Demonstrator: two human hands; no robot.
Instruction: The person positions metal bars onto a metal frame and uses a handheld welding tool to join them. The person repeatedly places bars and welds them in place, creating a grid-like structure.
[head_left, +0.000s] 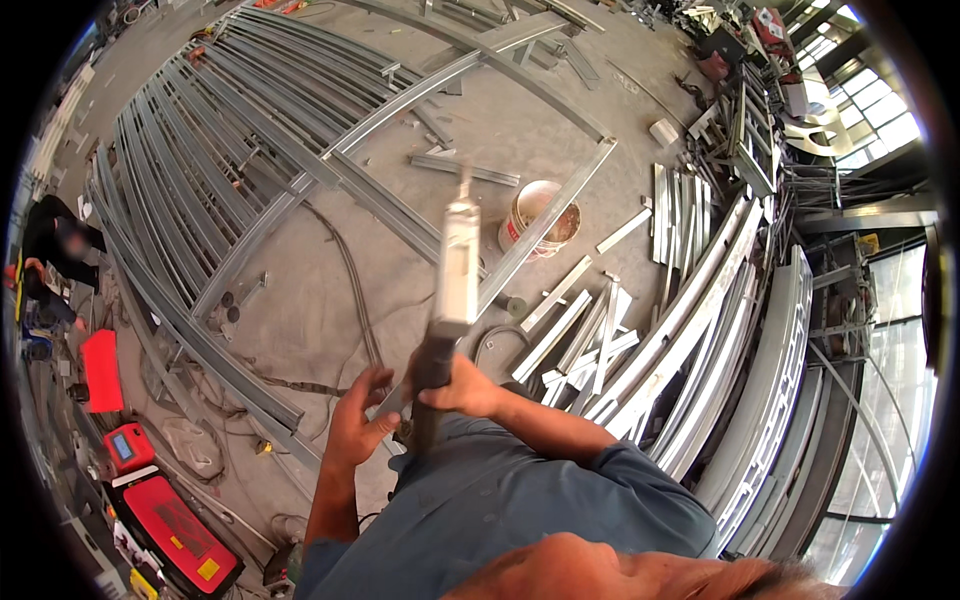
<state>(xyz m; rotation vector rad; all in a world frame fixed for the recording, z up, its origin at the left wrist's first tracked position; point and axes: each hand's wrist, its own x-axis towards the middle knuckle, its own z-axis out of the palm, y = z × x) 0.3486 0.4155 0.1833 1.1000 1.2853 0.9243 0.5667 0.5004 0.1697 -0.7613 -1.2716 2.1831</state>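
In front of my chest, my right hand (462, 388) is wrapped round the dark grip of a handheld welding gun (460, 265). The gun has a pale, boxy metal body and a thin nozzle that points away from me and looks smeared by motion. My left hand (358, 415) is beside the grip, its fingers apart and nothing seen in them. Whether its fingertips touch the grip, I cannot tell. Beyond the gun, a frame of grey steel beams (385, 215) lies on the concrete floor.
A white bucket (512, 225) stands beside a beam. Cut metal lengths (565, 330) and long profiles (690, 340) lie at right. Parallel bars (215, 150) fill the far left. Cables (350, 270) cross the floor. Red machines (185, 530) and a person (65, 245) are at left.
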